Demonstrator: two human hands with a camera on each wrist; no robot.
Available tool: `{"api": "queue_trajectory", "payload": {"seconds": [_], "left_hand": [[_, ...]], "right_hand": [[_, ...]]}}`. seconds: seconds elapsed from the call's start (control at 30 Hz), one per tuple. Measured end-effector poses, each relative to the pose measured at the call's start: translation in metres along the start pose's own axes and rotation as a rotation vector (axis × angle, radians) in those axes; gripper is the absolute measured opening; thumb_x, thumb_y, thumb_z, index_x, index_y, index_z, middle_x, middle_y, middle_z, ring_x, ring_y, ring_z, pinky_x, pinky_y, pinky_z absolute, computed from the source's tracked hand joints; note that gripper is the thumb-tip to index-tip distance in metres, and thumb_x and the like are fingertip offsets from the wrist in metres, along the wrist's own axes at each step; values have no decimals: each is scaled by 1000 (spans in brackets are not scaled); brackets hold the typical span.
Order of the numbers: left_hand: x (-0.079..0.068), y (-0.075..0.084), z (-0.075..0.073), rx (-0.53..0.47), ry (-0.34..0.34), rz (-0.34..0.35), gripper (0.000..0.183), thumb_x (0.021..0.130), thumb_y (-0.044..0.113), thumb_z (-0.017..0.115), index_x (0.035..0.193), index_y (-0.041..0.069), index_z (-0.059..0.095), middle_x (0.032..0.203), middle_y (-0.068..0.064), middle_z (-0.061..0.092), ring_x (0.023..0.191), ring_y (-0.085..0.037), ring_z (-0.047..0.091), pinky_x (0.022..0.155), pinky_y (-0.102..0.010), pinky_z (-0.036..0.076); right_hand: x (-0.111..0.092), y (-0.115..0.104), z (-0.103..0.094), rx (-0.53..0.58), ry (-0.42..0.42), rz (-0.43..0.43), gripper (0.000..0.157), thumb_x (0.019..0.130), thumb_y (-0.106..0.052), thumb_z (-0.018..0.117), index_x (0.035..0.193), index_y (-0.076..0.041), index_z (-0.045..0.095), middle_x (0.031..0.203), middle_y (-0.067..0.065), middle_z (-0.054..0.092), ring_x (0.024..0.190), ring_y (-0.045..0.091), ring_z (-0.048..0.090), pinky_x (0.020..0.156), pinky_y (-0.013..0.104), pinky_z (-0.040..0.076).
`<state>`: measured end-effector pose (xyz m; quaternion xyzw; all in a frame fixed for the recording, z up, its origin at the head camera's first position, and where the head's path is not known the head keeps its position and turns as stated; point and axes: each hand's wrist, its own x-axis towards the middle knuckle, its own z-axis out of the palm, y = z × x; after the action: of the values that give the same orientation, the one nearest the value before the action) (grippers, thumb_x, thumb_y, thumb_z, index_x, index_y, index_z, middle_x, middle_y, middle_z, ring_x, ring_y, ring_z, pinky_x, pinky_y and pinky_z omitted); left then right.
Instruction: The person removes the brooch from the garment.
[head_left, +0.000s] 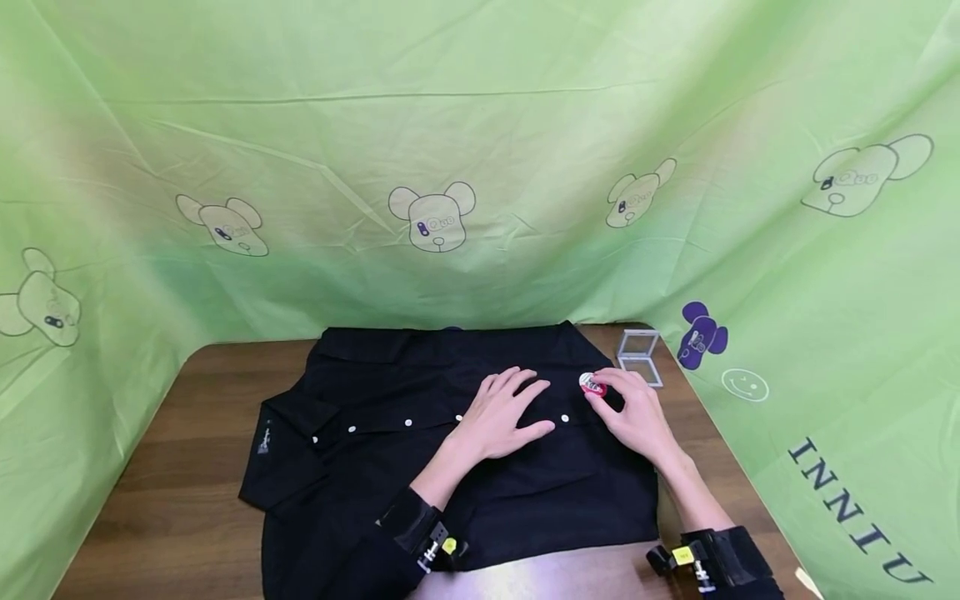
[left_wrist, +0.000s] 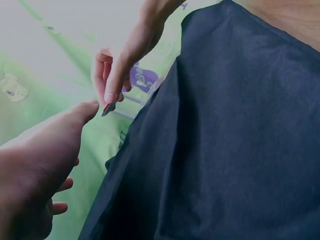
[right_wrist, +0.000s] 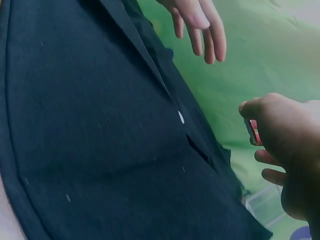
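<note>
A black button-up shirt (head_left: 352, 492) with white buttons lies spread on the table. My right hand (head_left: 637, 421) pinches a round red-and-white badge (head_left: 590, 384) between thumb and fingers, above the right part of the shirt. In the right wrist view the badge (right_wrist: 252, 131) is seen nearly edge-on, raised off the cloth. Over the middle of the shirt, near the button row, hovers my left hand (head_left: 497, 417), its fingers spread and holding nothing. The left wrist view shows its thumb pointing towards the badge, apart from it.
A clear plastic case (head_left: 639, 358) stands with its lid up at the table's back right corner. The wooden table (head_left: 172, 492) shows to the left of the shirt. Green printed cloth (head_left: 510, 275) hangs along the back and both sides.
</note>
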<state>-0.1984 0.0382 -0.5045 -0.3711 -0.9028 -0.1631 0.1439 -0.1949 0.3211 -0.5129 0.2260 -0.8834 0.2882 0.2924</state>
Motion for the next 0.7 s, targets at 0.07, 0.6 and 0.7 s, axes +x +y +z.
{"api": "queue_trajectory", "payload": {"seconds": [0.07,0.6,0.7], "left_hand": [[1,2,2,0,-1,4,70,96,66,55,150,23,56,152,-7,50,144,-28,34,111,-50,36],[0,7,8,-6,-25,6,69,97,66,54,151,24,55,152,-5,50,142,-29,38,112,-50,35],[-1,7,8,-6,-20,10,68,96,65,54,150,23,56,151,-6,51,142,-29,39,112,-50,35]], "right_hand": [[-1,5,-3,-17,11,5,27,79,-12,85,102,1,79,108,15,75,100,30,63,86,43,47],[-3,55,-27,-118,57,157,26,81,-10,82,101,5,77,101,21,74,94,37,63,80,50,44],[-2,63,-29,-131,59,178,24,82,-9,81,100,6,77,100,23,73,94,39,63,81,53,45]]}}
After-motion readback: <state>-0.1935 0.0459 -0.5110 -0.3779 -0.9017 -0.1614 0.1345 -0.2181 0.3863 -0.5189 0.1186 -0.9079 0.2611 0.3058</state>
